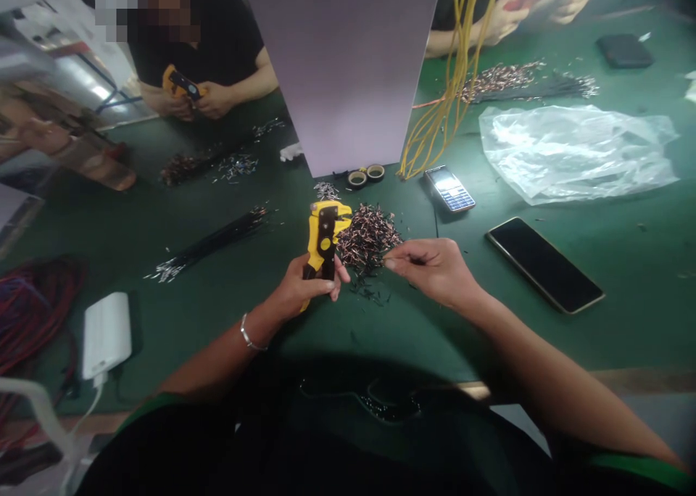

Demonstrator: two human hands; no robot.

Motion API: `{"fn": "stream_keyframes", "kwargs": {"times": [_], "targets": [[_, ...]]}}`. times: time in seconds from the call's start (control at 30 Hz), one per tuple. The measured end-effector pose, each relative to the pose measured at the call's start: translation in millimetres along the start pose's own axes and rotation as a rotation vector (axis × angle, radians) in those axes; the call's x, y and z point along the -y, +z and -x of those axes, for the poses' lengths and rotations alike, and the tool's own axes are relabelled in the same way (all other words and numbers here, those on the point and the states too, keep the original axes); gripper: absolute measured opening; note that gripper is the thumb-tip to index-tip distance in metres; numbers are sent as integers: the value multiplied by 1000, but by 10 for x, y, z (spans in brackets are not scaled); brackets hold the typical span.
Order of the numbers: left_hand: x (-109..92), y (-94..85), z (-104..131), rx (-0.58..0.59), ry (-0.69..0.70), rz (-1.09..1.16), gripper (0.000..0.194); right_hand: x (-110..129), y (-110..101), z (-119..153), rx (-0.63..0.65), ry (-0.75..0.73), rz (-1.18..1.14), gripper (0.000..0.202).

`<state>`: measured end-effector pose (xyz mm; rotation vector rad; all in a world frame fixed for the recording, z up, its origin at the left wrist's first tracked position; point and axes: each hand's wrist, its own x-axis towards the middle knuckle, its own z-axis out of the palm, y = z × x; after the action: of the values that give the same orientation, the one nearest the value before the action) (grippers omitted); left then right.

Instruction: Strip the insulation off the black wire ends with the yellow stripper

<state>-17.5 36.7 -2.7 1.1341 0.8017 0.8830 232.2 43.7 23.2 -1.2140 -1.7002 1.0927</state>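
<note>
My left hand [301, 287] is wrapped round the handles of a yellow and black wire stripper [326, 241], held upright with its jaws pointing to the right. Just right of the tool lies a heap of short wire offcuts [370, 235], black with bare copper ends. At the heap's right edge, my right hand [427, 266] has thumb and forefinger pinched together. Whatever sits in that pinch, if anything, is too small to name. To the left, a bundle of black wires [214, 242] with bared ends lies slantwise on the green table [380, 344].
Beyond the heap are two tape rolls [357, 179], a keypad phone [450, 189] and hanging yellow wires [435, 133] beside a pale upright panel [353, 68]. A smartphone [544, 264] and plastic bag [576, 151] lie right; a white power bank [107, 334] left. Co-workers' hands [214, 98] work opposite.
</note>
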Motion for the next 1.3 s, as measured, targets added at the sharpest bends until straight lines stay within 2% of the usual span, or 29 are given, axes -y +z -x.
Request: {"fn": "stream_keyframes", "kwargs": {"times": [0.13, 0.37, 0.5, 0.83, 1.07, 1.3], "targets": [[-39, 14, 16, 103, -27, 89, 36, -14, 11, 0, -56, 1, -17, 19], [-26, 17, 34, 218, -75, 226, 44, 14, 33, 6, -26, 2, 22, 20], [-8, 22, 56, 228, -55, 209, 44, 38, 67, 16, -33, 39, 4, 20], [-19, 79, 95, 280, -59, -42, 40, 173, 131, 65, -20, 109, -92, 18], [-39, 111, 111, 232, -101, -23, 40, 216, 199, 91, 36, 116, -158, 18], [-36, 130, 123, 222, -80, -64, 34, 205, 212, 89, 54, 141, -189, 18]]}}
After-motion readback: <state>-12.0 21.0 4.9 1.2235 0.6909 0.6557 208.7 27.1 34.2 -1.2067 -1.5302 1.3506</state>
